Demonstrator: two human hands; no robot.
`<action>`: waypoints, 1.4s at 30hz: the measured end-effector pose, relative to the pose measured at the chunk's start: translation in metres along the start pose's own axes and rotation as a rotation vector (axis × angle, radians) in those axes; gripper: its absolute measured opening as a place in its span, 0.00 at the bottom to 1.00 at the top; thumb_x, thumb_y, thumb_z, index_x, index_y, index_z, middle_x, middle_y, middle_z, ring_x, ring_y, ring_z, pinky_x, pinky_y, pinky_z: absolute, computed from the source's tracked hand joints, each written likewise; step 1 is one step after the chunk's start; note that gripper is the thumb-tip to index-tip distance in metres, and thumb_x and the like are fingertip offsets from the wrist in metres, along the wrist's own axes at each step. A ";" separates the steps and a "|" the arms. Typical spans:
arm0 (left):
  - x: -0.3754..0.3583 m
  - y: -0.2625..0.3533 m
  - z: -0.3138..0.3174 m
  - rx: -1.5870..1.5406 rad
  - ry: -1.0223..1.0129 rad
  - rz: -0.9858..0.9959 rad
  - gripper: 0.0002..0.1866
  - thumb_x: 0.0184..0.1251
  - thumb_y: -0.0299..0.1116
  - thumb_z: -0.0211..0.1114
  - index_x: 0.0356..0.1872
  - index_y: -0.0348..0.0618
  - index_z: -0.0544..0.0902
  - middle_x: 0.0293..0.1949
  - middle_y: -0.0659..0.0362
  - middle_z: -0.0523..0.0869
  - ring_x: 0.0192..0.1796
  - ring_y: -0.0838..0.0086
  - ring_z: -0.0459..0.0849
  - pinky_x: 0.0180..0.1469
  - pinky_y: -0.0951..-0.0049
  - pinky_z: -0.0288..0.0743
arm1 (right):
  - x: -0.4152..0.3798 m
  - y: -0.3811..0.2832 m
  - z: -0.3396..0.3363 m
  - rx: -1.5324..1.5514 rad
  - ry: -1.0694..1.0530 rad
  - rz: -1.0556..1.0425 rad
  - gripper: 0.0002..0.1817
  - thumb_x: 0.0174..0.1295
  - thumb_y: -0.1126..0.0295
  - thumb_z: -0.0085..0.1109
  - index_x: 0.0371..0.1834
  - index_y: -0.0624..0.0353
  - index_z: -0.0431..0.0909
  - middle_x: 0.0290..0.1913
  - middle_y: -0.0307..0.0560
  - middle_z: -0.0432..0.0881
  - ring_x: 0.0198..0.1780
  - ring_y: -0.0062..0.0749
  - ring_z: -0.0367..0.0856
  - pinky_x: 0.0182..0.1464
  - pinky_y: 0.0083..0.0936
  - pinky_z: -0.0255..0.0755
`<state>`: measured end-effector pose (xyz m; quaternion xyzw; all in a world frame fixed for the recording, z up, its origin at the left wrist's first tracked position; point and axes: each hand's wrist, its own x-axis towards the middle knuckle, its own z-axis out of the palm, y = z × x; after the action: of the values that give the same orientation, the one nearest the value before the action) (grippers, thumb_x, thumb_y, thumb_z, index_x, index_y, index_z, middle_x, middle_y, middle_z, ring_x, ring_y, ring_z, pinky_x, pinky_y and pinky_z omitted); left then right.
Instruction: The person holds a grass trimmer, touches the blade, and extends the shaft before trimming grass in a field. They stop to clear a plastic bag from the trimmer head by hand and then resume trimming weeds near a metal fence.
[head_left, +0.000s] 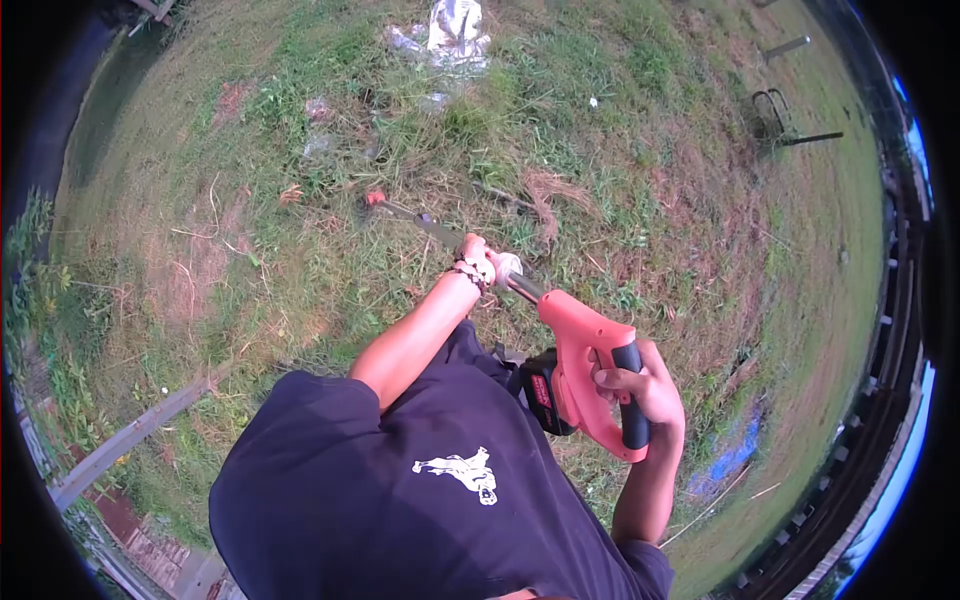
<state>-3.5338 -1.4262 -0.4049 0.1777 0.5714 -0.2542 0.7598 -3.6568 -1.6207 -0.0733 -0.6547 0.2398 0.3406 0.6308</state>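
Observation:
An orange battery-powered grass trimmer (580, 325) slants across the front of my body. My right hand (645, 385) is wrapped round its black rear handle, beside the black battery. My left hand (478, 258), with a dark beaded bracelet at the wrist, grips the front of the shaft by a pale round part. From there the shaft runs up and left to a small orange head (375, 198) low over the grass. The cutting part under the head is too small to make out.
Silvery crumpled sheeting (455, 35) lies in the grass ahead. A black metal frame (775, 120) stands at the upper right. A long grey beam (140, 435) is at the lower left, and blue material (728, 458) lies at the lower right. Cut dry grass (550, 195) lies near the shaft.

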 end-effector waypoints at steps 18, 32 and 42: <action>0.035 -0.053 0.110 -0.026 -0.313 -0.068 0.14 0.62 0.29 0.55 0.18 0.51 0.62 0.13 0.68 0.65 0.14 0.80 0.63 0.20 0.78 0.63 | -0.033 -0.026 -0.041 -0.298 0.059 -0.204 0.12 0.42 0.75 0.61 0.30 0.67 0.73 0.22 0.40 0.75 0.26 0.23 0.73 0.31 0.25 0.69; 0.062 -0.008 0.024 0.097 -0.046 0.130 0.11 0.52 0.30 0.49 0.14 0.51 0.59 0.15 0.65 0.60 0.18 0.69 0.62 0.31 0.55 0.73 | 0.022 -0.001 -0.072 0.029 -0.113 -0.070 0.10 0.42 0.74 0.63 0.28 0.61 0.74 0.23 0.39 0.74 0.22 0.22 0.72 0.27 0.20 0.64; 0.076 -0.111 0.162 0.227 -0.002 0.083 0.10 0.57 0.33 0.52 0.18 0.47 0.65 0.17 0.60 0.66 0.20 0.67 0.66 0.25 0.60 0.68 | -0.010 0.023 -0.083 0.548 0.197 -0.136 0.17 0.44 0.74 0.58 0.40 0.67 0.73 0.25 0.41 0.74 0.20 0.23 0.71 0.21 0.18 0.64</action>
<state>-3.4565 -1.6209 -0.4290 0.2858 0.5303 -0.2857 0.7453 -3.6682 -1.7055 -0.0835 -0.5044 0.3385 0.1548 0.7791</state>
